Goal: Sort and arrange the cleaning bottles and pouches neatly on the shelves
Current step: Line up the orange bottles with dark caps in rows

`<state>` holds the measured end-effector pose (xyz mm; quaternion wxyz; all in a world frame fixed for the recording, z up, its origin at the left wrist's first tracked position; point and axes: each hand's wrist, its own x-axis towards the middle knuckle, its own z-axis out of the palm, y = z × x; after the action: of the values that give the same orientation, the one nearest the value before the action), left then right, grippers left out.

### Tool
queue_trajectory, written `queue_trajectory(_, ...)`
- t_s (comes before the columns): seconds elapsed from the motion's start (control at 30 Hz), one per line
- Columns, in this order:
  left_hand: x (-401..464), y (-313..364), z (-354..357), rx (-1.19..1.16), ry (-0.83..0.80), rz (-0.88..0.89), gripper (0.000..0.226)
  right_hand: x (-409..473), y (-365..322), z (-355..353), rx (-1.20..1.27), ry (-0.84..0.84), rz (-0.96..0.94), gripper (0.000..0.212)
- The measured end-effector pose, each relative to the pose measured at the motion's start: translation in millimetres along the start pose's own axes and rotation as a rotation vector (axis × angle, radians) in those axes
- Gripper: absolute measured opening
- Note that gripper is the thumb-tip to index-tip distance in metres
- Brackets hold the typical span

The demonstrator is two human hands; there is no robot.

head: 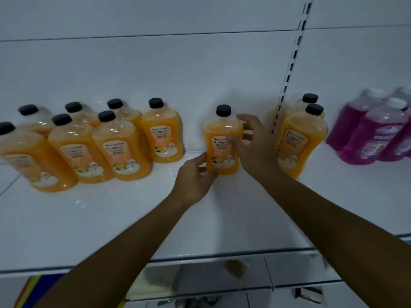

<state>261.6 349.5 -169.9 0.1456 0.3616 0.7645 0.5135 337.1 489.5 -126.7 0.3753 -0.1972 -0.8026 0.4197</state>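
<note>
An orange bottle [219, 138] with a black cap stands upright on the white shelf [111, 218], in the middle. My left hand [193, 181] grips its lower left side and my right hand [251, 143] wraps around its right side. Several more orange bottles [120, 145] stand grouped at the left. Two further orange bottles [298, 138] stand to the right, just behind my right hand. Pink bottles [369, 132] with white caps stand at the far right.
A slotted upright rail [291, 61] divides the white back panel between shelf bays. Below the shelf's front edge [200, 258], a lower shelf holds blurred items, with colourful packaging [29, 292] at the bottom left.
</note>
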Motion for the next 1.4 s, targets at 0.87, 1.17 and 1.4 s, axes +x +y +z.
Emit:
queue_trajectory(0.87, -51.6, -36.5, -88.7, 0.089, 0.465, -0.011, 0.032, -5.0, -54.7, 117.1, 0.065, -0.22, -0.1, 0.047)
queue_trajectory(1.17, -34.8, -20.2, -51.2, 0.309, 0.082, 0.008, 0.04, -16.0, -29.6, 66.8, 0.009, -0.197, 0.014, 0.054)
queue_trajectory(1.4, 3.2, -5.4, 11.9, 0.552, -0.233, 0.064, 0.058, -25.9, -8.2, -26.0, -0.14, -0.138, 0.057, 0.053)
